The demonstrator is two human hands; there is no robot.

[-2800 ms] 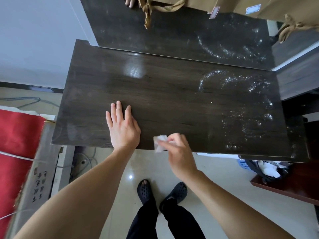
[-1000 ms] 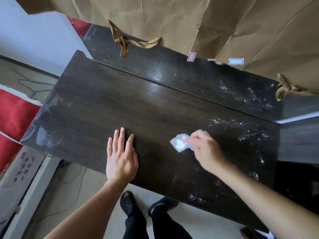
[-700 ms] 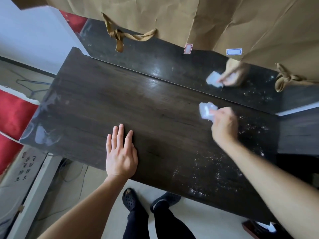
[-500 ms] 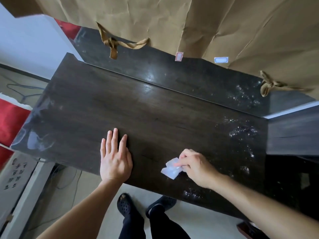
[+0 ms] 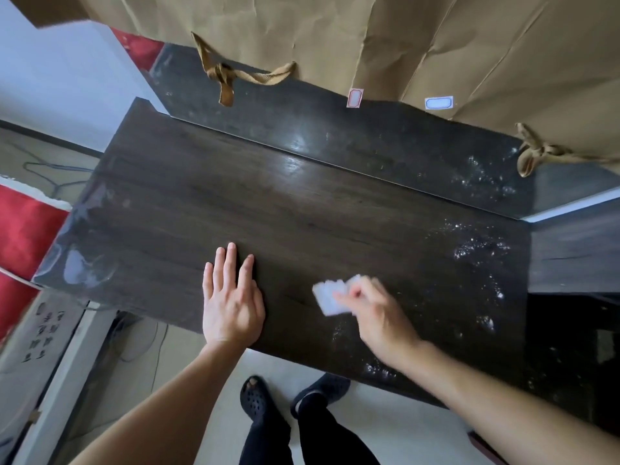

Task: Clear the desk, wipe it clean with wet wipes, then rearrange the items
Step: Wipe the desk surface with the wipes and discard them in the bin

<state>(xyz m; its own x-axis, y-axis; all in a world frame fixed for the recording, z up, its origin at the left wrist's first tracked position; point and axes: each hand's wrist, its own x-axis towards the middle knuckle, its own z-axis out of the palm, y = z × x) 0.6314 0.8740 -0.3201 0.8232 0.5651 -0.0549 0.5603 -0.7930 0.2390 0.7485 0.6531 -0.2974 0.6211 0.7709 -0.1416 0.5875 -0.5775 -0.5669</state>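
The wipe could bunch up or slip free, since the right grip, blurred here, seems to pinch only one edge while the rest trails loose. That would leave streaks, and the droplets beading on the right of the surface may dry into spots. The wipe lies on the surface near its front edge, sticking out to the left of that grip. The left grip rests flat nearby, fingers straight, holding nothing.

Blurred right hand and wet wipe
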